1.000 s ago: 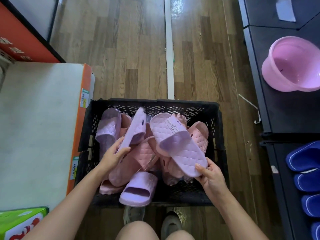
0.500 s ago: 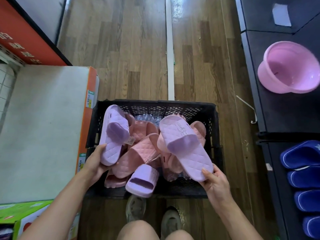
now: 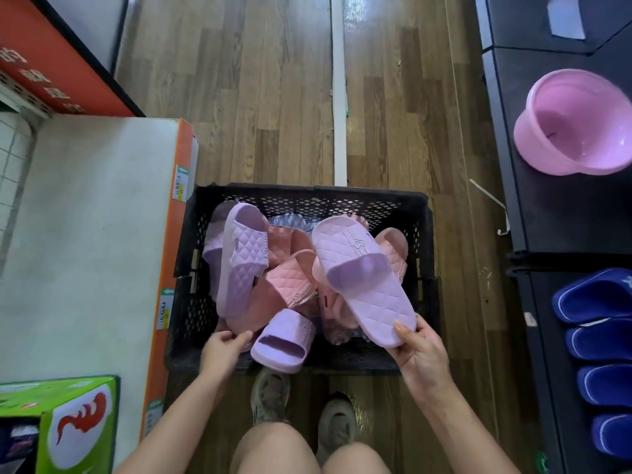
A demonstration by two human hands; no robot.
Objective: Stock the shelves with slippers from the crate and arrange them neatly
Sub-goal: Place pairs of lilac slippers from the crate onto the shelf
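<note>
One quilted lilac slipper [image 3: 355,271] clamped in right fingers [image 3: 404,331], left fingers [image 3: 236,338] curled, grip unclear

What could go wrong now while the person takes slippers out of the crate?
1. The right hand grips the big lilac slipper only at its heel end, so it may tip or slip out.
2. The small lilac slipper hangs over the near rim of the crate; the left hand beside it could knock it to the floor.
</note>
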